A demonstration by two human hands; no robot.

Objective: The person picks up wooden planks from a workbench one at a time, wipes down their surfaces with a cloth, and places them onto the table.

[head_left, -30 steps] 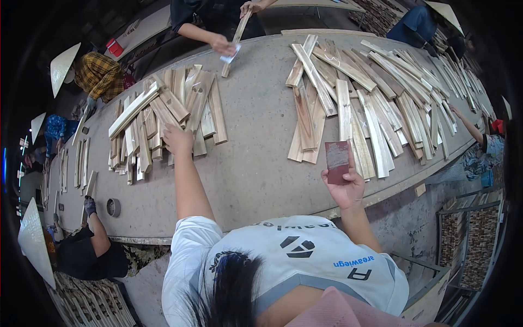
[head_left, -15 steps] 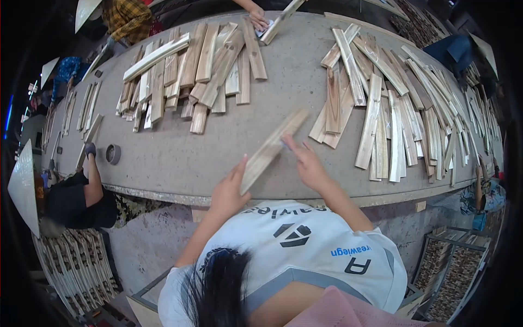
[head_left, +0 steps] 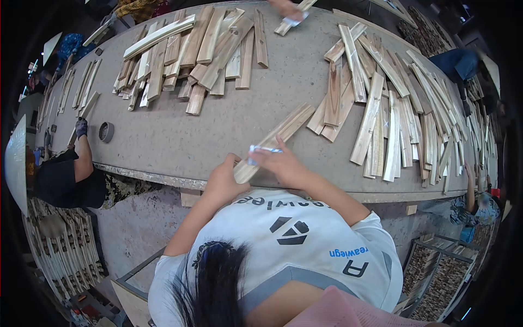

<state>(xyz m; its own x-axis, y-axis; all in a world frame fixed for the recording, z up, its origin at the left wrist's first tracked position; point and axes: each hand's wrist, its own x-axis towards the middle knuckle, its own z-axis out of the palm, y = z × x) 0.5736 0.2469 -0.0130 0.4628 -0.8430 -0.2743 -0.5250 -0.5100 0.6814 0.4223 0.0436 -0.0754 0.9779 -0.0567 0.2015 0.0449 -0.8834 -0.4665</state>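
A wooden slat (head_left: pixel 289 123) points up and to the right over the near part of the table. My left hand (head_left: pixel 224 179) is closed around its lower end. Across the slat's upper face, close to the left hand, lies my right hand (head_left: pixel 283 163). The right fingers press a folded white-and-blue sheet (head_left: pixel 256 155) onto the wood; whether it is paper or cloth I cannot tell.
Loose slats lie in a pile at the back left (head_left: pixel 210 52) and a larger pile on the right (head_left: pixel 381 109). A grey ring-shaped object (head_left: pixel 106 132) sits on the left. Several people work around the table (head_left: pixel 158 136); across it, a co-worker's hand (head_left: pixel 289 9) holds another slat.
My right hand has slid down the slat toward my left hand, bringing the folded sheet along. The whole view has shifted slightly. Across the table, the co-worker's hand has moved right.
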